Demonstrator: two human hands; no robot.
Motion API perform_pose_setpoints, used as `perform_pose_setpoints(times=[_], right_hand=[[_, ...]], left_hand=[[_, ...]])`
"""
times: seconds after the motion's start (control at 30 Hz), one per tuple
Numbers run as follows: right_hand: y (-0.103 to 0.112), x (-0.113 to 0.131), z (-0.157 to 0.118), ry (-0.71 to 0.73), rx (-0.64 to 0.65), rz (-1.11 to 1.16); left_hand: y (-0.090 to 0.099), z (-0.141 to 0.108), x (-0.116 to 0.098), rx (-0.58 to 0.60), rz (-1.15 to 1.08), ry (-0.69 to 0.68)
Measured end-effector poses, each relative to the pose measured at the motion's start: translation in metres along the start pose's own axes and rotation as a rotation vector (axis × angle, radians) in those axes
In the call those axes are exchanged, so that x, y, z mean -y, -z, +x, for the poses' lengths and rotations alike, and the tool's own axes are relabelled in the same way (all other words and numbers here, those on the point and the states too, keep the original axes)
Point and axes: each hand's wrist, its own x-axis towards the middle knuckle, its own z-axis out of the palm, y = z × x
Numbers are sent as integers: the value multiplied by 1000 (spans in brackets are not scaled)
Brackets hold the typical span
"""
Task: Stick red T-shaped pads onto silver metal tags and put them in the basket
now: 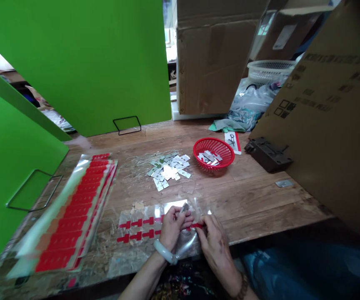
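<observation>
A clear plastic sheet with two rows of red T-shaped stickers lies at the table's front edge. Between the thumb and fingers of my left hand is a small grey metal piece; the hand rests over the sheet. My right hand, just to the right, pinches a red sticker at the sheet's right part. Beyond the hands lies a loose pile of silvery metal pieces. More such pieces are in a red basket at the back right of the pile.
Stacked sheets of red stickers lie on the left. Green panels and cardboard boxes enclose the wooden table. A dark metal block and one flat piece sit on the right.
</observation>
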Motion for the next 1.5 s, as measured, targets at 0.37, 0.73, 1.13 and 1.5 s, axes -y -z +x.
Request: perform_pose_setpoints(times=[0.37, 0.73, 1.13, 1.5], right_hand=[[6, -7, 5, -37, 51, 96], [5, -2, -2, -18, 72, 213], [32, 3, 1, -217, 199, 449], [28, 9, 16, -227, 150, 649]], left_hand=[[0, -1, -4, -19, -60, 40], [-2, 1, -2, -57, -49, 17], [-3, -2, -9, -31, -86, 74], [5, -25, -44, -7, -43, 148]])
